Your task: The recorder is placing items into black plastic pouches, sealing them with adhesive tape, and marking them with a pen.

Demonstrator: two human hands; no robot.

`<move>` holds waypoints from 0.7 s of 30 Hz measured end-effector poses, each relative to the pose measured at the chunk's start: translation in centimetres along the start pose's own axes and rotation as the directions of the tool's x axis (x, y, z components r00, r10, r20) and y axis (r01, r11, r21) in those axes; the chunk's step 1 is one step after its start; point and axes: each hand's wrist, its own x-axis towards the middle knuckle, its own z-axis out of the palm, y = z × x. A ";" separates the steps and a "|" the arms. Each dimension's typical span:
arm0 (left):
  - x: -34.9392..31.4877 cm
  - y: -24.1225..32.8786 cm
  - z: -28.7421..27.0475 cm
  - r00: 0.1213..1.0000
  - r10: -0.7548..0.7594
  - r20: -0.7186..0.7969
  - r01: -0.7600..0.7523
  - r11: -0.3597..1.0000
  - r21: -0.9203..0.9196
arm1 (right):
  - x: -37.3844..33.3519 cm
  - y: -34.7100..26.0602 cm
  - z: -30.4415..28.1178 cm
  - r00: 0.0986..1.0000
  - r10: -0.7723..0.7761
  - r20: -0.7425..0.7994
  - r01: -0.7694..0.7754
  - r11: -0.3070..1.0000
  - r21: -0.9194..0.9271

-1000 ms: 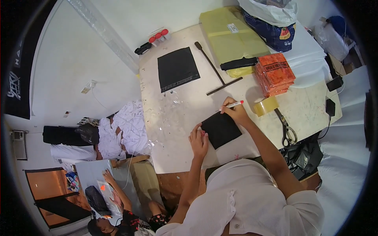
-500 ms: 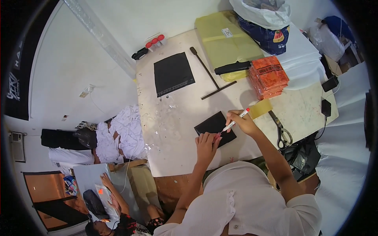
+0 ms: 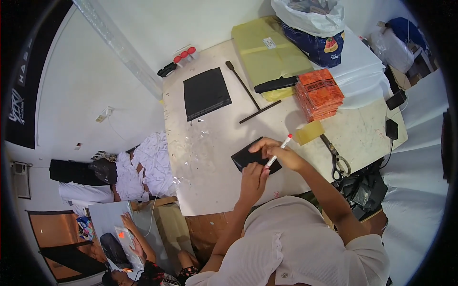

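Note:
A small black plastic packet (image 3: 242,158) lies at a slant near the table's front edge, partly covered by both hands. My right hand (image 3: 282,155) reaches over it with a white marker (image 3: 275,158) held between thumb and palm, its red end pointing up and away. The marker's lower end meets the fingertips of my left hand (image 3: 254,178). My left fingers are bent and close together over the packet's near edge; what they pinch, if anything, is hidden. Beyond them, a larger black plastic mailer bag (image 3: 206,94) lies flat.
Right of my hands are a yellow tape roll (image 3: 309,132), scissors (image 3: 338,162) and a stack of orange packets (image 3: 319,94). A T-shaped metal rod (image 3: 248,90) lies mid-table. Yellow sheets (image 3: 267,47) and a blue-and-white sack (image 3: 312,43) stand behind. Another person (image 3: 143,252) works at the lower left.
My right fingers have spread forward over the packet, and the marker has tilted more upright, its lower end now at my left fingertips. The whole view has shifted slightly.

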 end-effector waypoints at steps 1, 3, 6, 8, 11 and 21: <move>0.2 0.9 -0.3 0.998 -0.029 0.053 0.037 0.987 -0.157 | 0.1 -0.7 0.5 1.000 -0.001 -0.001 0.001 1.000 -0.003; -0.4 2.4 -0.8 0.955 -0.188 0.231 0.275 0.855 -0.441 | 0.0 -2.0 1.2 0.993 -0.094 0.077 0.088 0.993 0.077; 0.5 4.8 -2.3 0.831 -0.177 0.527 0.549 0.409 -0.729 | 0.1 -3.1 2.2 0.937 -0.298 0.181 0.247 0.934 0.257; 1.0 5.7 -3.4 0.750 0.126 0.650 0.637 -0.405 -0.656 | -0.3 -4.4 2.8 0.958 -0.242 0.155 0.194 0.941 0.276; 1.7 5.3 -4.2 0.719 0.136 0.682 0.662 -0.433 -0.612 | -0.3 -4.3 2.8 0.928 -0.313 0.203 0.251 0.926 0.282; 0.0 -7.4 -6.1 0.952 -0.184 -0.247 0.281 0.843 0.458 | -2.3 6.2 -0.9 0.897 0.126 -0.423 -0.188 0.976 -0.110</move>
